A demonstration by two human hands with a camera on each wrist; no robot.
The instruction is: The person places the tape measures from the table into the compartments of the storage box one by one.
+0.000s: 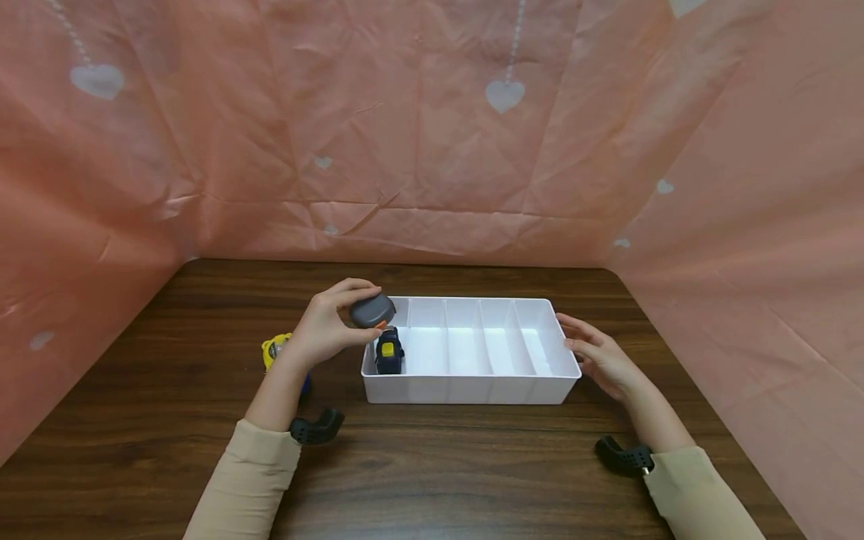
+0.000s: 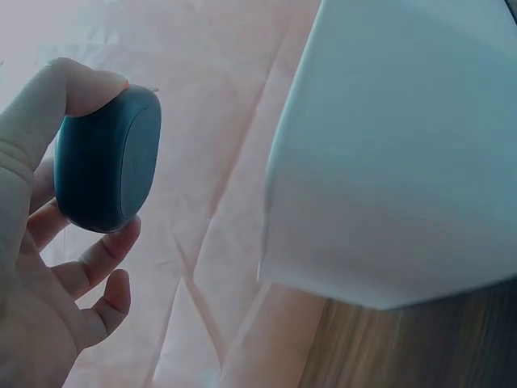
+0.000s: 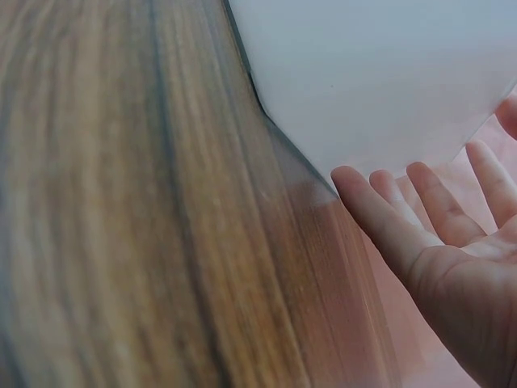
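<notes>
- A gray case (image 1: 372, 310), rounded and pebble-shaped, is held in the air above the left end of a white tray (image 1: 466, 388), over its leftmost slot.
- The left hand (image 1: 327, 324) grips the case: in the left wrist view the thumb presses on its top edge and the curled fingers (image 2: 95, 263) support it from below.
- A small orange spot shows at the case's lower edge in the head view; what it is cannot be told.
- A dark blue item with a yellow top (image 1: 389, 352) already sits in that leftmost slot, right under the case.
- The right hand (image 1: 601, 354) is open, fingers straight, lying against the tray's right wall; the right wrist view shows the fingertips (image 3: 355, 184) at the wall.
- The tray's other slots look bare; it stands on a wooden table (image 1: 169, 360).
- A yellow object (image 1: 275, 348) lies on the table left of the tray, partly hidden by the left wrist.
- Risk, as I judge it: the grip sits near the case's edge, so the smooth shell could slip and drop on the blue item.
- The slot is narrow and partly filled; a tilted case could catch on a divider or jam.
- The right hand only rests on the wall, so a knock could slide the tray.
</notes>
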